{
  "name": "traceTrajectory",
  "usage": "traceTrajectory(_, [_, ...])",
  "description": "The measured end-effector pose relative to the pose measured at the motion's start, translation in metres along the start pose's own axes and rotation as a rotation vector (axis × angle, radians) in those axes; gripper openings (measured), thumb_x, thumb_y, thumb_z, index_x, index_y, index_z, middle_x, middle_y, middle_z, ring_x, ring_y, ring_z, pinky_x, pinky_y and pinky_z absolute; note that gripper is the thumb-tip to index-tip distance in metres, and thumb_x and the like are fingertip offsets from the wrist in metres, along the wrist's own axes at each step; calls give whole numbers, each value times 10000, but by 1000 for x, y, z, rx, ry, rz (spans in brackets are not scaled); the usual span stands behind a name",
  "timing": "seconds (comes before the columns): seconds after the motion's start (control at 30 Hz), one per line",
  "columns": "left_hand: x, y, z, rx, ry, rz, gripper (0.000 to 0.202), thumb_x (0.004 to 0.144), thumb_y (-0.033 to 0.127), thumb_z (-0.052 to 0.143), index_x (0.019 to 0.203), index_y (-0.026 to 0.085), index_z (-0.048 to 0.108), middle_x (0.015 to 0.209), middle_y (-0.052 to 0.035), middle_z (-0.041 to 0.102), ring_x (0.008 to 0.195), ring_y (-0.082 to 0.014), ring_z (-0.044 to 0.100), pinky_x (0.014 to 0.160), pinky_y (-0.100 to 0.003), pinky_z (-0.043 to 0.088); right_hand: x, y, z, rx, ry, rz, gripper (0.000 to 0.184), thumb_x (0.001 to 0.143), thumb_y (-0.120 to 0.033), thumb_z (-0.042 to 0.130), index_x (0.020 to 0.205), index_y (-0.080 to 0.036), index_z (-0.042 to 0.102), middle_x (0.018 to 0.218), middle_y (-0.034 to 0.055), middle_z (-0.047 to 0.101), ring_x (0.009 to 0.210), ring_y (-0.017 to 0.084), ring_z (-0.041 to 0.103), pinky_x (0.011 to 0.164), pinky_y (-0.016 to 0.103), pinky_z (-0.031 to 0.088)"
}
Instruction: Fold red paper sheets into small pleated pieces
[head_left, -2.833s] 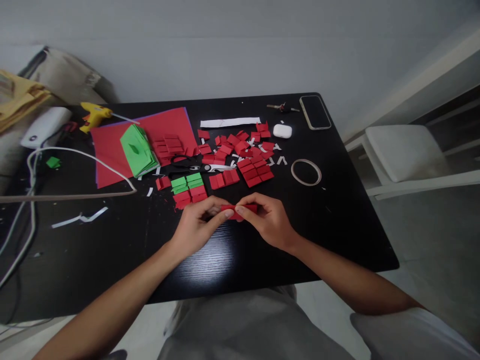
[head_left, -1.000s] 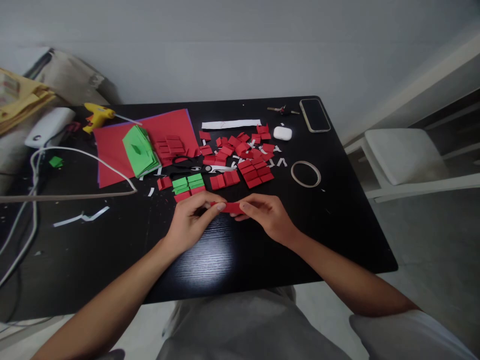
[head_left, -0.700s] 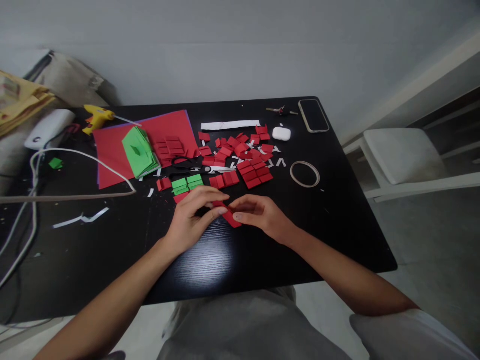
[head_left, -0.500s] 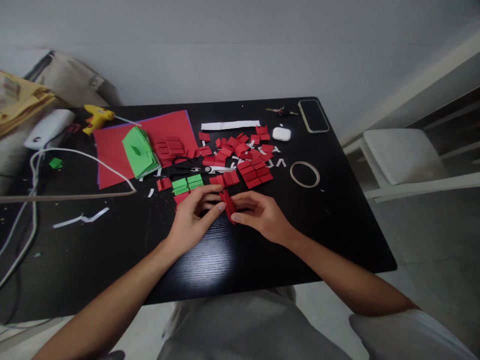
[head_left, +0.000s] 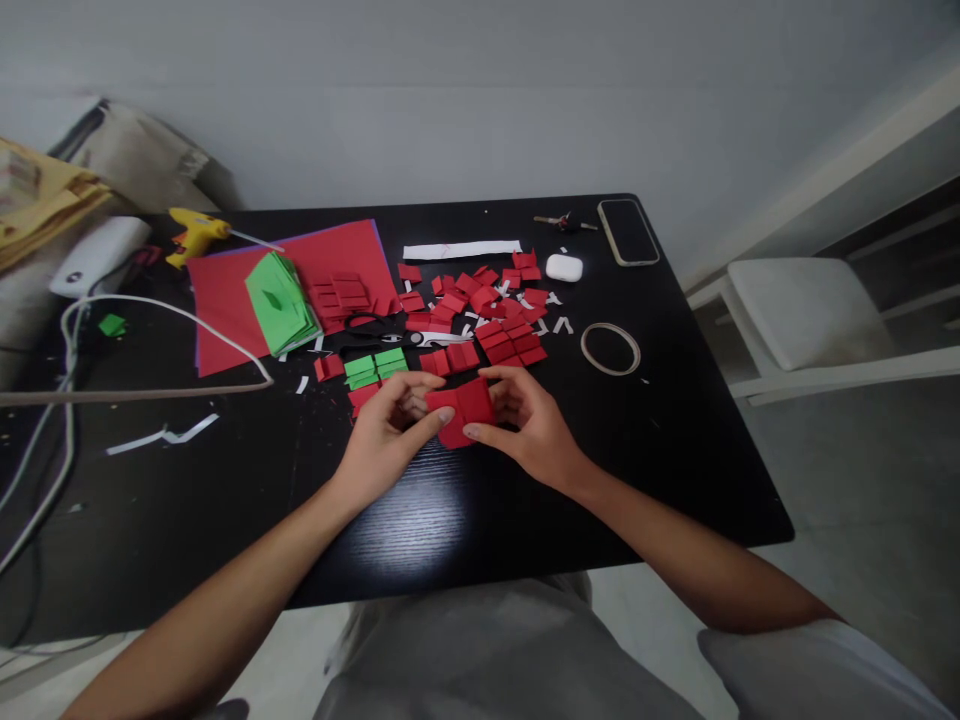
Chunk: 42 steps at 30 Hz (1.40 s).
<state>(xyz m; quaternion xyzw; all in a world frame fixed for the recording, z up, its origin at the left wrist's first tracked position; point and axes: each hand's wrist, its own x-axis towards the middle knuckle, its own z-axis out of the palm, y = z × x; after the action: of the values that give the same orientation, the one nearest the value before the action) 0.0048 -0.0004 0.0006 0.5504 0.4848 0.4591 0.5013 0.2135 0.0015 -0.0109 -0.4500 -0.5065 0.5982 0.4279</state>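
Note:
A small folded red paper piece [head_left: 463, 408] sits between both my hands, just above the black table [head_left: 225, 500]. My left hand [head_left: 386, 432] pinches its left edge with thumb and forefinger. On the other side my right hand [head_left: 529, 425] grips the right edge, fingers curled. Just beyond my hands lie several folded red paper pieces [head_left: 504, 340] and a few folded green pieces [head_left: 375, 366].
Black-handled scissors [head_left: 390, 337] lie behind the green pieces. A red sheet [head_left: 225, 300] carries a green paper stack [head_left: 279, 300]. A yellow glue gun [head_left: 191, 232], white cable [head_left: 150, 305], tape ring [head_left: 610, 348], earbud case [head_left: 564, 266], phone [head_left: 628, 231] and keys [head_left: 559, 218] lie around. A white chair [head_left: 810, 305] stands right.
The red piece was a thin strip held flat between my fingertips. Both hands have turned it, and it now shows a broad creased face towards me.

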Motion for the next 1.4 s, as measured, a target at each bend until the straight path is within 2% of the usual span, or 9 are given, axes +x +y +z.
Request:
traceTrajectory(0.23, [-3,-2,1,121,-41,56,252,879,272,783,1100,210,679,790,29,637,657,-108,589,595,-220,502,-1,-3,0,-11,-86,63,553,766,-290,876,1240,-270,593,1041,24,767,897,216,754,830,398,626])
traceTrajectory(0.4, [-3,-9,-3,209,-78,96,287,903,299,787,1153,214,676,725,44,549,617,-106,527,554,-216,456,-2,-8,0,-31,-107,97,385,864,-327,791,1195,-253,609,983,26,787,853,209,759,787,375,618])
traceTrajectory(0.5, [-3,-9,-4,305,-107,153,240,930,297,761,1144,217,687,864,-6,622,669,-113,563,578,-225,489,-2,-5,-1,-131,-83,64,366,867,-306,783,1188,-246,618,896,2,762,779,191,729,731,348,601])
traceTrajectory(0.63, [-5,-9,-3,474,-189,238,140,963,252,705,1098,216,704,1254,-85,646,700,-97,608,634,-257,563,-1,3,-2,-402,-32,-92,323,850,-192,769,1151,-228,659,999,29,735,761,168,687,690,322,582])
traceTrajectory(0.7, [-7,-9,-2,567,-214,273,127,983,227,672,1105,211,702,1262,-86,641,715,-106,631,678,-281,586,-1,6,-3,-553,-24,-238,285,854,-139,757,1121,-208,683,1117,76,707,888,197,699,787,357,605])
traceTrajectory(0.83, [-10,-13,2,777,-210,356,163,1005,223,636,1152,174,690,1263,-136,635,1098,-261,676,898,-408,608,-4,10,-2,-802,16,-488,190,898,-128,750,1075,-187,718,1230,138,663,1179,292,626,1030,488,556])
traceTrajectory(1.0, [-12,-12,9,903,-212,464,147,1031,178,568,1062,174,711,1133,-117,711,1052,-273,682,920,-458,602,-10,6,3,-965,-58,-519,117,972,-123,684,899,-198,736,987,80,743,1001,264,645,900,448,576])
traceTrajectory(1.17, [-15,-6,10,1010,-293,601,216,1040,125,515,1109,119,720,1258,-175,742,1182,-314,712,1004,-501,607,-25,-2,3,-1097,-168,-540,201,1038,-116,574,1025,-161,769,1121,118,777,1120,280,688,988,467,582])
traceTrajectory(1.4, [-24,-7,0,1002,-359,550,300,1041,232,599,1313,154,696,1399,-167,709,1286,-328,695,1067,-542,600,-41,8,-7,-1168,-242,-614,329,1055,-77,515,1304,-152,717,1352,148,733,1337,301,649,1077,500,580])
